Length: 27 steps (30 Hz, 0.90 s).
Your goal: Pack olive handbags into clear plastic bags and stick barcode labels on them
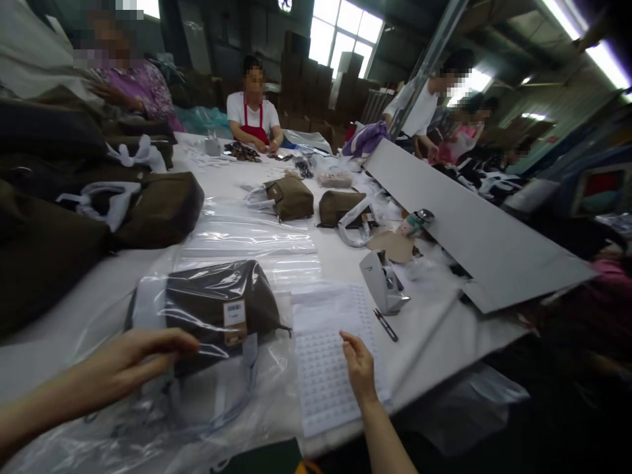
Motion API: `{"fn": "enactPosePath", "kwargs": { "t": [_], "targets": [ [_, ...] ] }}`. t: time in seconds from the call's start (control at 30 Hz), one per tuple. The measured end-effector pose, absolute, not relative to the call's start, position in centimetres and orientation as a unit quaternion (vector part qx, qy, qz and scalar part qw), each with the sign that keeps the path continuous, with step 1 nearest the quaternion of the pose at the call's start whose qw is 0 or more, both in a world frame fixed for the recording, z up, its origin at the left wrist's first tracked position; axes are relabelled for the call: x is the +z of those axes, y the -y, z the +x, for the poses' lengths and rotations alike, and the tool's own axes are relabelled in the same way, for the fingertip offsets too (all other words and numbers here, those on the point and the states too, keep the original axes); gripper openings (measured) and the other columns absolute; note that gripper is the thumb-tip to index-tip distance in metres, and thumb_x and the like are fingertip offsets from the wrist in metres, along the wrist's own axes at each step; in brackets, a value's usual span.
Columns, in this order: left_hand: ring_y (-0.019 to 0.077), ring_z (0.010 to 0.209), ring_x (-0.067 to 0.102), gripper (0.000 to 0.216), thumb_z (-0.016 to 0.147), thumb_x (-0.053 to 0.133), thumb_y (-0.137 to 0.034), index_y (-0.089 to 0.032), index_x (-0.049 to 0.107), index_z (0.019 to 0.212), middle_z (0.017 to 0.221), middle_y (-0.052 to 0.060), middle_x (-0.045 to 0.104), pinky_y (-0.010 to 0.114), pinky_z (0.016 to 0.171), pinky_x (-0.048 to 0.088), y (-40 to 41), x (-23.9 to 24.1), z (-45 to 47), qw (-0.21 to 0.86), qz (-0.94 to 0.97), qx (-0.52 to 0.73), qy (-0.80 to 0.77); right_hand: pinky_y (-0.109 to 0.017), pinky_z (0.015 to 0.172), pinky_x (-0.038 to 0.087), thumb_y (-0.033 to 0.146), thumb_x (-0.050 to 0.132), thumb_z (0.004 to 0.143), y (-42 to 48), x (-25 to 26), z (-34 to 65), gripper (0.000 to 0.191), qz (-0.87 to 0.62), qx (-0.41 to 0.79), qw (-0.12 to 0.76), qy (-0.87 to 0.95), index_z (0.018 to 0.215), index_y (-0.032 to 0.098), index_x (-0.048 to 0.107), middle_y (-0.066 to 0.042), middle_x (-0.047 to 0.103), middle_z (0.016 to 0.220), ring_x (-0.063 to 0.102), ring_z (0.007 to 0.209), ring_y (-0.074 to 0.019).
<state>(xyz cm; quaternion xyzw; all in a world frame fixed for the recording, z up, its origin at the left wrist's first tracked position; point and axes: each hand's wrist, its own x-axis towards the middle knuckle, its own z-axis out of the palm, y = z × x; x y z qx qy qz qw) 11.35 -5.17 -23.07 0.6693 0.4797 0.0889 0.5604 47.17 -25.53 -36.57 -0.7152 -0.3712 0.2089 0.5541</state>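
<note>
A dark olive-brown handbag (202,296) lies inside a clear plastic bag (276,388) on the table before me. It carries a tag with a white barcode label (234,315), and its handle is wrapped in white. My left hand (153,352) is over the near left part of the bagged handbag, fingers stretched out and thumb apart. Whether it touches the plastic I cannot tell. My right hand (359,365) is above a sheet of printed labels (320,368), its fingers curled and the thumb close to the index finger. Anything between those fingertips is too small to make out.
Flat plastic bags (251,240) lie beyond the handbag. A white tape dispenser (380,283) and a pen-like tool (386,324) are right of the sheets. More handbags (291,197) stand behind and at left. A grey board (469,230) slants along the right. Several people sit or stand farther back.
</note>
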Motion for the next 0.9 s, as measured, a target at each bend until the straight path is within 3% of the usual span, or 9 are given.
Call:
{"fn": "enactPosePath", "kwargs": {
  "t": [0.03, 0.17, 0.37, 0.5, 0.6, 0.7, 0.8, 0.9],
  "targets": [
    [0.0275, 0.092, 0.062, 0.031, 0.060, 0.070, -0.042, -0.027, 0.073, 0.087, 0.093, 0.003, 0.070, 0.033, 0.084, 0.048, 5.5, -22.9, 14.9, 0.593, 0.677, 0.063, -0.430, -0.046, 0.096, 0.040, 0.040, 0.053, 0.084, 26.5, -37.4, 47.8, 0.030, -0.739, 0.167, 0.538, 0.371, 0.102, 0.018, 0.065, -0.011, 0.064, 0.108, 0.056, 0.105, -0.0247],
    [0.0228, 0.096, 0.061, 0.037, 0.061, 0.072, -0.031, -0.019, 0.069, 0.096, 0.104, 0.007, 0.067, 0.027, 0.082, 0.049, 8.7, -26.4, 27.5, 0.681, 0.573, 0.096, -0.446, -0.050, 0.100, 0.036, 0.034, 0.052, 0.084, 29.3, -40.2, 49.1, 0.032, -0.786, 0.060, 0.469, 0.398, 0.109, 0.017, 0.062, -0.013, 0.058, 0.120, 0.049, 0.115, -0.0262],
    [0.0184, 0.079, 0.062, 0.073, 0.069, 0.061, -0.033, -0.008, 0.035, 0.132, 0.129, 0.023, 0.046, 0.021, 0.048, 0.047, 11.3, -31.9, 34.4, 0.634, 0.537, 0.086, -0.549, -0.050, 0.100, 0.038, 0.026, 0.045, 0.086, 29.7, -41.3, 49.3, 0.034, -0.825, 0.028, 0.393, 0.405, 0.115, 0.014, 0.057, -0.014, 0.055, 0.124, 0.046, 0.118, -0.0260],
    [0.0134, 0.067, 0.062, 0.077, 0.071, 0.058, -0.033, -0.013, 0.023, 0.137, 0.138, 0.025, 0.034, 0.020, 0.043, 0.041, 10.9, -32.1, 34.8, 0.606, 0.534, 0.071, -0.585, -0.050, 0.099, 0.038, 0.023, 0.045, 0.085, 29.5, -41.3, 49.5, 0.032, -0.828, 0.024, 0.375, 0.416, 0.113, 0.015, 0.058, -0.014, 0.056, 0.122, 0.047, 0.116, -0.0261],
    [0.0129, 0.061, 0.062, 0.070, 0.071, 0.059, -0.032, -0.013, 0.029, 0.132, 0.127, 0.022, 0.048, 0.020, 0.041, 0.037, 10.4, -32.5, 35.1, 0.594, 0.530, 0.049, -0.603, -0.050, 0.099, 0.038, 0.023, 0.044, 0.085, 29.8, -41.6, 49.8, 0.032, -0.829, 0.020, 0.364, 0.424, 0.113, 0.014, 0.058, -0.015, 0.055, 0.122, 0.046, 0.117, -0.0272],
    [0.0105, 0.050, 0.055, 0.048, 0.075, 0.059, -0.032, -0.011, 0.045, 0.115, 0.095, 0.013, 0.063, 0.020, 0.038, 0.030, 9.8, -33.2, 35.5, 0.586, 0.533, 0.006, -0.611, -0.051, 0.098, 0.038, 0.024, 0.044, 0.085, 29.9, -41.8, 50.2, 0.033, -0.836, 0.006, 0.357, 0.417, 0.113, 0.014, 0.058, -0.015, 0.054, 0.123, 0.044, 0.118, -0.0283],
    [0.0059, 0.043, 0.044, 0.028, 0.083, 0.054, -0.035, -0.011, 0.053, 0.098, 0.069, 0.000, 0.057, 0.019, 0.039, 0.031, 9.1, -34.0, 35.8, 0.576, 0.548, -0.042, -0.605, -0.051, 0.098, 0.038, 0.023, 0.043, 0.085, 29.8, -41.7, 50.7, 0.032, -0.840, 0.003, 0.351, 0.414, 0.111, 0.014, 0.059, -0.015, 0.055, 0.122, 0.044, 0.117, -0.0285],
    [0.0043, 0.042, 0.038, 0.025, 0.087, 0.051, -0.037, -0.012, 0.055, 0.087, 0.061, -0.004, 0.049, 0.018, 0.040, 0.033, 8.8, -34.3, 36.1, 0.576, 0.565, -0.074, -0.587, -0.050, 0.098, 0.038, 0.022, 0.043, 0.084, 29.6, -41.6, 51.0, 0.030, -0.837, 0.007, 0.350, 0.420, 0.108, 0.014, 0.061, -0.015, 0.056, 0.120, 0.045, 0.116, -0.0282]
  ]
}}
